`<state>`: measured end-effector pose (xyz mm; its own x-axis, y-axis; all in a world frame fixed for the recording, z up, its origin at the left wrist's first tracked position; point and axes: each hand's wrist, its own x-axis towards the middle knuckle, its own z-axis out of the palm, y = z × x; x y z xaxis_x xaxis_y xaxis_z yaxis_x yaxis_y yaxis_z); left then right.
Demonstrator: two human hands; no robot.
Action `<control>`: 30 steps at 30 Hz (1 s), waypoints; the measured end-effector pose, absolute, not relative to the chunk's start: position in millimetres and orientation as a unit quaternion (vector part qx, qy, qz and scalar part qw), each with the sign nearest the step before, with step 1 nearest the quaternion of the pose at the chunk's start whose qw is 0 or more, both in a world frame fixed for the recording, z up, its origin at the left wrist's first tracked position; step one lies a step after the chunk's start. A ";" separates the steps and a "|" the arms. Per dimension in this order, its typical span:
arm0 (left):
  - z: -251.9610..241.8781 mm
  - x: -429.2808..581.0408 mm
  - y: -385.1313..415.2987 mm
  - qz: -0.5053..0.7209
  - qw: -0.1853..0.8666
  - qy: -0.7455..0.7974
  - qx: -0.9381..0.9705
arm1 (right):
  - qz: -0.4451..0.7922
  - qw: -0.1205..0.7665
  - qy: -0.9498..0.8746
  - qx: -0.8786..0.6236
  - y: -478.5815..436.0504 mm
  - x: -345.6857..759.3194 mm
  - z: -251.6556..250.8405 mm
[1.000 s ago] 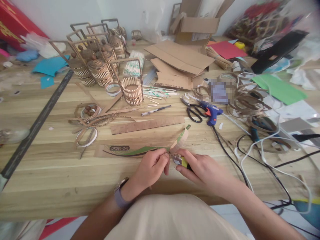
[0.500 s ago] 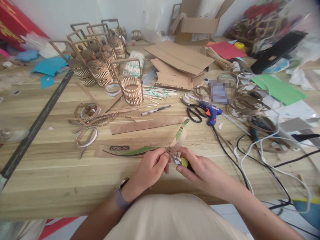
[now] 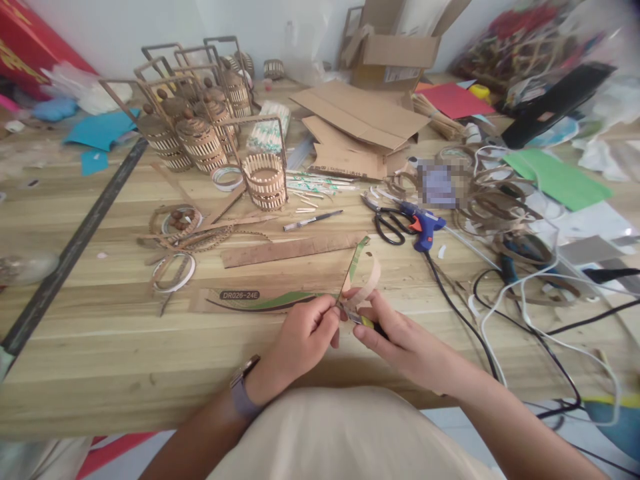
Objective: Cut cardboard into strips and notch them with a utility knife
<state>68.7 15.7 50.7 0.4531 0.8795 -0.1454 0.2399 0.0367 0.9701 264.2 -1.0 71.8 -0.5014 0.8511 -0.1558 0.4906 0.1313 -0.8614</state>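
Observation:
My left hand (image 3: 306,337) is closed in a pinch on the near end of a long printed cardboard strip (image 3: 250,299) lying on the wooden table (image 3: 125,347). My right hand (image 3: 400,343) grips a small yellow-handled utility knife (image 3: 364,321), its blade at the strip right by my left fingertips. A thin cut sliver of cardboard (image 3: 361,277) curls upward from the blade, green on one side.
A plain cardboard strip (image 3: 295,249), black scissors (image 3: 387,225) and a blue glue gun (image 3: 423,225) lie just beyond. Small stick-built baskets (image 3: 200,127) stand at the back left, flattened boxes (image 3: 360,123) behind. Tangled cables (image 3: 525,293) and cardboard rings (image 3: 495,200) fill the right.
The cut sliver has risen and curled further up and to the right. My right hand and knife shifted slightly; my left hand stays pinched on the strip.

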 end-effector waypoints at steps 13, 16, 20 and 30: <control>47.5 69.8 16.3 0.279 0.633 0.431 0.580 | 0.570 0.217 -0.656 -0.446 2.5 262.1 64.1; 46.8 69.9 16.8 0.280 0.632 0.429 0.581 | 0.563 0.224 -0.656 -0.449 2.8 261.8 59.4; 46.5 70.0 16.6 0.278 0.642 0.428 0.572 | 0.552 0.225 -0.667 -0.447 3.5 262.2 56.8; 48.4 70.8 16.7 0.281 0.650 0.426 0.564 | 0.524 0.217 -0.698 -0.438 5.9 265.3 63.5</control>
<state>70.8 16.7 48.4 0.4799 0.8448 -0.2365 0.1147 0.2069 0.9716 265.3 5.9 63.5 -0.5227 0.8383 -0.1550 0.3831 0.0686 -0.9212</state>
